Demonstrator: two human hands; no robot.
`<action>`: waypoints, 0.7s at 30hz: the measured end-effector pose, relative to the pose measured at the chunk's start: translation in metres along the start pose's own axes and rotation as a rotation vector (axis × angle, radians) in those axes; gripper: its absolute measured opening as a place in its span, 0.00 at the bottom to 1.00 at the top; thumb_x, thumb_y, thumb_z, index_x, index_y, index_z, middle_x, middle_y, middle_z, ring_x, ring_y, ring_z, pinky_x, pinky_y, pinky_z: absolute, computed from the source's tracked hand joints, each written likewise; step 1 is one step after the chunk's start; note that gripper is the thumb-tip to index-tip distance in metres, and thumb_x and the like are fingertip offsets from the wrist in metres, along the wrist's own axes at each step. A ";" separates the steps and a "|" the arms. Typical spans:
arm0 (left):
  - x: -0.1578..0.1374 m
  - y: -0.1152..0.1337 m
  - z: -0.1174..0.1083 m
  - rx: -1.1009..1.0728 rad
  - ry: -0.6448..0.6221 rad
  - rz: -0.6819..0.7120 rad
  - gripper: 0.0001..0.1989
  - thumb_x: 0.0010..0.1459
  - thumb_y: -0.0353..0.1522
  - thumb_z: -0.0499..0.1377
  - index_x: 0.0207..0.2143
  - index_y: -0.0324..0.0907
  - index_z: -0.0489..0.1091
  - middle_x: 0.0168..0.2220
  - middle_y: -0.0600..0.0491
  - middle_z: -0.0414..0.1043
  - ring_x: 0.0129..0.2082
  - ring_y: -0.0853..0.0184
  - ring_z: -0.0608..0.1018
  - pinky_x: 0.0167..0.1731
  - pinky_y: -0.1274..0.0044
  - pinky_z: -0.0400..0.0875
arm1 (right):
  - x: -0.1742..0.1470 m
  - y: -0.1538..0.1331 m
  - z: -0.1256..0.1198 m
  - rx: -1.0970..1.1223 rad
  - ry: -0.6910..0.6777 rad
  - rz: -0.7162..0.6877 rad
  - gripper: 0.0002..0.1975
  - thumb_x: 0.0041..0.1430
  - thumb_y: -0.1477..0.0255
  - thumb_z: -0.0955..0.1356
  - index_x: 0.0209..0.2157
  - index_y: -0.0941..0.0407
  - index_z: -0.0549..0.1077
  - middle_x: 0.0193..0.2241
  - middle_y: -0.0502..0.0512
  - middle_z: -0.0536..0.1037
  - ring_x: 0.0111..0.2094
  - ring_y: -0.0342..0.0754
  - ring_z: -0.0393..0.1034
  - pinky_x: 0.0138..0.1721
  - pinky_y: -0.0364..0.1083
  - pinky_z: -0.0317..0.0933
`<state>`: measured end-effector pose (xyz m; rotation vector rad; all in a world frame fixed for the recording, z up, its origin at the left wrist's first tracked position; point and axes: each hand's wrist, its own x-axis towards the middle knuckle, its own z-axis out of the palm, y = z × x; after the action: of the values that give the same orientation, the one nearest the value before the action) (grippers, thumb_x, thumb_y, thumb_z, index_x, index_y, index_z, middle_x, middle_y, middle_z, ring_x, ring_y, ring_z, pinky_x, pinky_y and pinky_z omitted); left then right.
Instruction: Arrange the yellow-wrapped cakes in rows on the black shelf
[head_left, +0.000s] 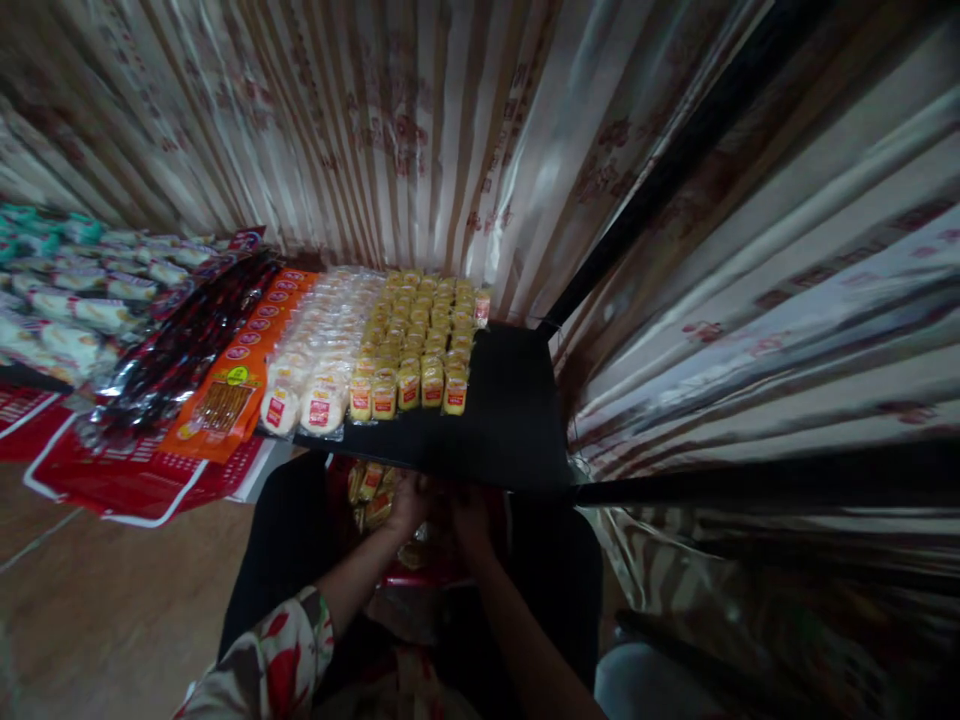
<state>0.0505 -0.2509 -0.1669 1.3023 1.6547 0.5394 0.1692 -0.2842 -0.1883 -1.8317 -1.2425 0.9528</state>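
Note:
Both hands reach down into a red basket (424,578) on my lap, under the front edge of a black shelf (517,400). Small yellow wrapped cakes (369,482) lie in its left part. My left hand (407,505) is beside these cakes, its fingers bent forward and lost in shadow. To its right is my right hand (470,522), with its fingers hidden in the dark below the shelf. Whether either hand grips a packet cannot be made out. Above them on the shelf stand rows of yellow wrapped cakes (420,340).
Left along the shelf lie white round packaged cakes (322,405), an orange snack pack (232,385), dark shiny packets (187,330) and white packets (90,310). A red basket with white handles (135,475) sits below. Black posts (637,210) and a patterned curtain (420,130) border the shelf.

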 end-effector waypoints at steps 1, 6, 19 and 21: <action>-0.009 0.000 -0.006 -0.010 0.002 0.011 0.16 0.50 0.24 0.57 0.43 0.41 0.69 0.46 0.49 0.71 0.50 0.63 0.70 0.51 0.71 0.62 | -0.005 -0.005 -0.003 0.052 -0.011 0.035 0.20 0.52 0.66 0.61 0.45 0.58 0.71 0.41 0.62 0.77 0.42 0.51 0.71 0.42 0.48 0.64; -0.045 0.005 -0.034 -0.178 -0.064 0.089 0.18 0.47 0.23 0.56 0.42 0.43 0.70 0.43 0.53 0.73 0.43 0.68 0.73 0.44 0.77 0.67 | -0.029 -0.022 -0.019 0.281 -0.118 0.178 0.23 0.46 0.60 0.67 0.43 0.57 0.72 0.44 0.60 0.77 0.45 0.53 0.71 0.45 0.49 0.65; -0.084 0.056 -0.078 -0.309 -0.274 0.138 0.18 0.47 0.29 0.54 0.43 0.40 0.69 0.22 0.60 0.62 0.20 0.75 0.63 0.22 0.82 0.58 | -0.064 -0.060 -0.064 0.398 -0.142 0.116 0.26 0.43 0.56 0.69 0.43 0.56 0.72 0.35 0.56 0.79 0.37 0.55 0.74 0.35 0.50 0.70; -0.083 0.069 -0.080 -0.267 -0.223 0.197 0.20 0.47 0.28 0.53 0.46 0.40 0.67 0.26 0.58 0.66 0.23 0.74 0.67 0.25 0.82 0.61 | -0.065 -0.066 -0.068 0.385 -0.214 0.073 0.29 0.46 0.57 0.67 0.49 0.57 0.68 0.37 0.57 0.79 0.38 0.54 0.74 0.36 0.50 0.69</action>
<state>0.0171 -0.2879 -0.0415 1.2819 1.2342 0.6807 0.1832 -0.3378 -0.0879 -1.5098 -1.0311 1.3542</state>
